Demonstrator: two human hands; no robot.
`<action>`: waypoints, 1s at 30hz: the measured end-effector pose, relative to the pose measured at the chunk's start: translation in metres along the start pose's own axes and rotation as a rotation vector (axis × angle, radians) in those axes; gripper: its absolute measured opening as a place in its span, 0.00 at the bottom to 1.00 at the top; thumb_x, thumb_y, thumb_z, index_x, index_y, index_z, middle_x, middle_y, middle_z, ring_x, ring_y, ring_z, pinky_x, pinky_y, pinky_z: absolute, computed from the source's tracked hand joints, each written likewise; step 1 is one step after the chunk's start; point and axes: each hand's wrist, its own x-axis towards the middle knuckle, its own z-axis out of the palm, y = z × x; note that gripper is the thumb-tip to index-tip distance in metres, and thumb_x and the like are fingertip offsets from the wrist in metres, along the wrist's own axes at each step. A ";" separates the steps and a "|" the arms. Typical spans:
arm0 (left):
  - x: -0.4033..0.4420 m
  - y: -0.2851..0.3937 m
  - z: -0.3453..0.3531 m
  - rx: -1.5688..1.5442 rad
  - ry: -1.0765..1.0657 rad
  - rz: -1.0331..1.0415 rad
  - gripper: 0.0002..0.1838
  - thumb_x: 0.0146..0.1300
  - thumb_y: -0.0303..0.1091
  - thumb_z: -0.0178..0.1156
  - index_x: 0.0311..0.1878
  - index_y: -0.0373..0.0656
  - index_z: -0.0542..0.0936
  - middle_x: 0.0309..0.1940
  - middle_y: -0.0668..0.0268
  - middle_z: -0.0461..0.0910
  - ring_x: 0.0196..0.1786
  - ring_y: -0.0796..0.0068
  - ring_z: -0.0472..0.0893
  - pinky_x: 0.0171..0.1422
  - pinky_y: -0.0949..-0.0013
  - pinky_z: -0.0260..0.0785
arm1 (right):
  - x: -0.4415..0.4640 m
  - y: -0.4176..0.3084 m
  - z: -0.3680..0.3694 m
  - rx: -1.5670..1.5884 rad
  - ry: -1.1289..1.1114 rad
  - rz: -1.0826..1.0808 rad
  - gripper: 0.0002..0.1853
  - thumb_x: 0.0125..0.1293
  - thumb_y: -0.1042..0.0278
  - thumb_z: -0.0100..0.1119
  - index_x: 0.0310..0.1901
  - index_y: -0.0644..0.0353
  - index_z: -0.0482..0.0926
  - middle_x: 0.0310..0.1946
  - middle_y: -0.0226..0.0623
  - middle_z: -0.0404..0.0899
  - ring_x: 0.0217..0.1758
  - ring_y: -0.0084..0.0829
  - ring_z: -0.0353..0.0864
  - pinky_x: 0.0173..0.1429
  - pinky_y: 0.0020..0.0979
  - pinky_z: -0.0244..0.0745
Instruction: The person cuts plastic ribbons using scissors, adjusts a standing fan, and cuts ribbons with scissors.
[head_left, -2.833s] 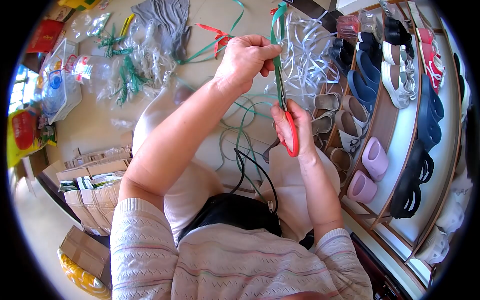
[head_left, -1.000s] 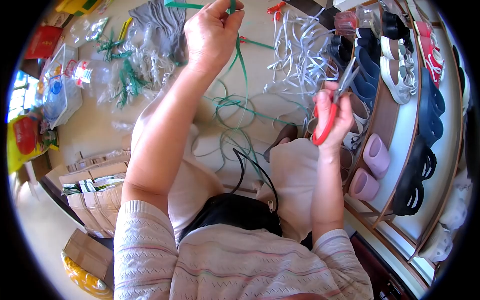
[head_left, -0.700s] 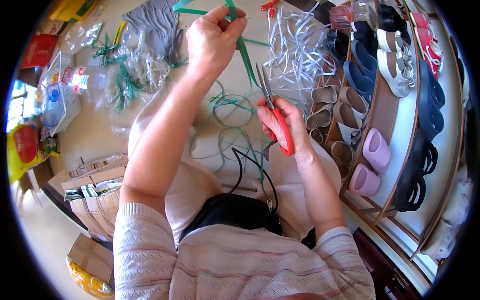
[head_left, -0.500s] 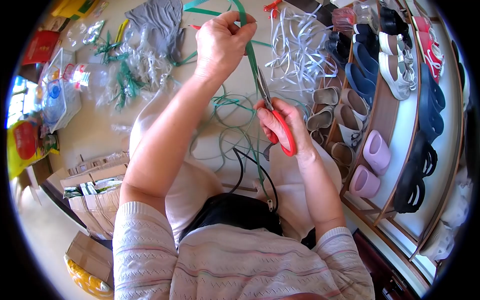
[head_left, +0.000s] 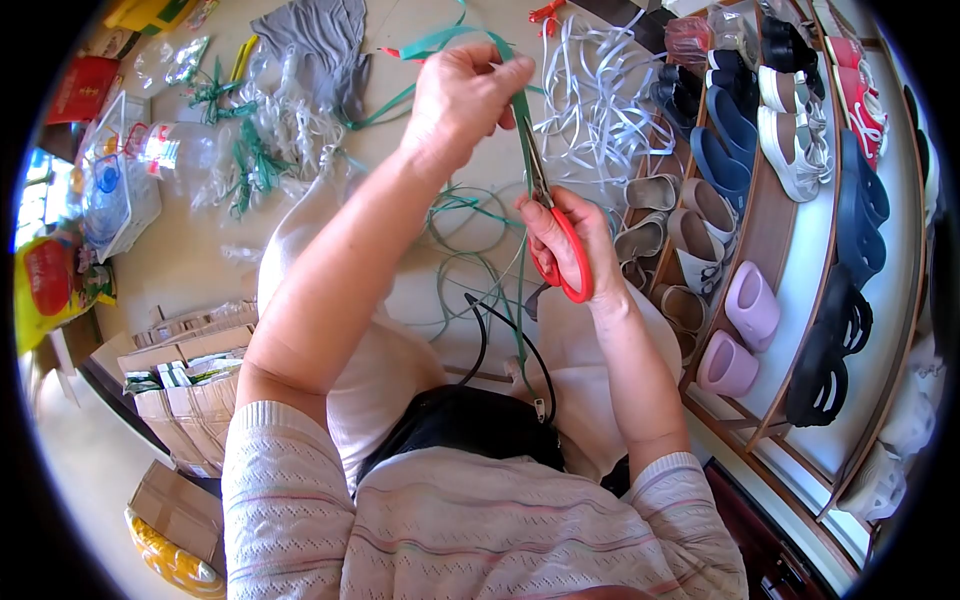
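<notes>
Pinched between the fingers of my left hand is a flat green plastic strap, which loops over the hand and runs down in front of me. My right hand grips red-handled scissors, pointing up and away from my body. Their blades lie against the strap just below my left hand; how far they are apart I cannot make out. Thin green strips hang and curl beneath the hands, in front of my knees.
A pile of pale ribbon strips lies ahead on the floor. Bundled clear and green plastic strips are at left, near a grey cloth. A shoe rack stands close on my right, a cardboard box on my left.
My left hand has shifted slightly right and down with the strap. The scissors have moved a little, staying against the strap, and the strap's loop above has changed shape.
</notes>
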 end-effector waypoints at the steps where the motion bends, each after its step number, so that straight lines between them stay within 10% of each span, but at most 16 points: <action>1: 0.004 0.001 -0.005 -0.073 0.001 -0.026 0.11 0.59 0.38 0.61 0.28 0.39 0.77 0.17 0.70 0.74 0.16 0.84 0.71 0.18 0.80 0.59 | -0.001 0.000 0.000 -0.008 -0.008 -0.001 0.15 0.61 0.55 0.59 0.33 0.60 0.73 0.13 0.19 0.64 0.13 0.12 0.60 0.16 0.17 0.53; 30: 0.002 -0.001 -0.004 -0.144 -0.008 -0.069 0.12 0.57 0.37 0.62 0.26 0.39 0.76 0.15 0.68 0.74 0.16 0.82 0.73 0.20 0.79 0.61 | 0.003 0.007 -0.006 -0.267 0.122 -0.174 0.16 0.58 0.57 0.64 0.33 0.65 0.76 0.19 0.22 0.69 0.23 0.14 0.63 0.29 0.18 0.62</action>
